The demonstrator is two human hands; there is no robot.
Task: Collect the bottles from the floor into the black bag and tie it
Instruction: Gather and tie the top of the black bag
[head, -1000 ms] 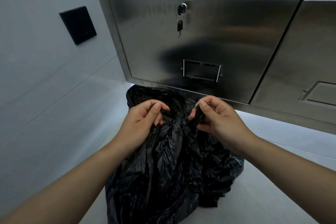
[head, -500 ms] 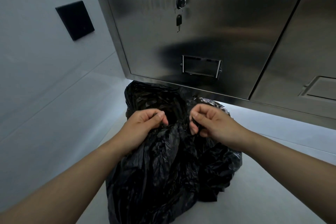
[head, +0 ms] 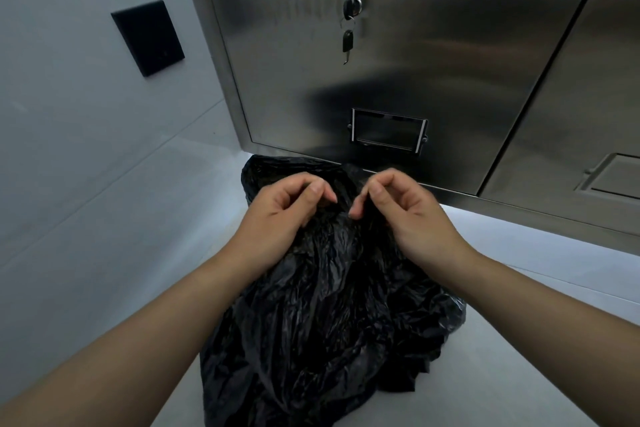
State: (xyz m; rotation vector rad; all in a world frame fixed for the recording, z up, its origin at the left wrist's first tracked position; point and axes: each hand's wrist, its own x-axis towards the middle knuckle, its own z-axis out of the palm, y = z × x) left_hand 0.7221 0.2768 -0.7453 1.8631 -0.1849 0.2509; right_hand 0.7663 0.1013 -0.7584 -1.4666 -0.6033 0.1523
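folds atop the black bag (head: pixel 329 322) are pinched in my left hand (head: pixel 277 215) and my right hand (head: pixel 408 215), level and nearly touching, ready to cross.

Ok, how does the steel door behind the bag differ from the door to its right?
The middle door carries a keyed lock and a framed label holder; the right door shows neither. The right door has a recessed panel; the middle door does not. Both are brushed steel.
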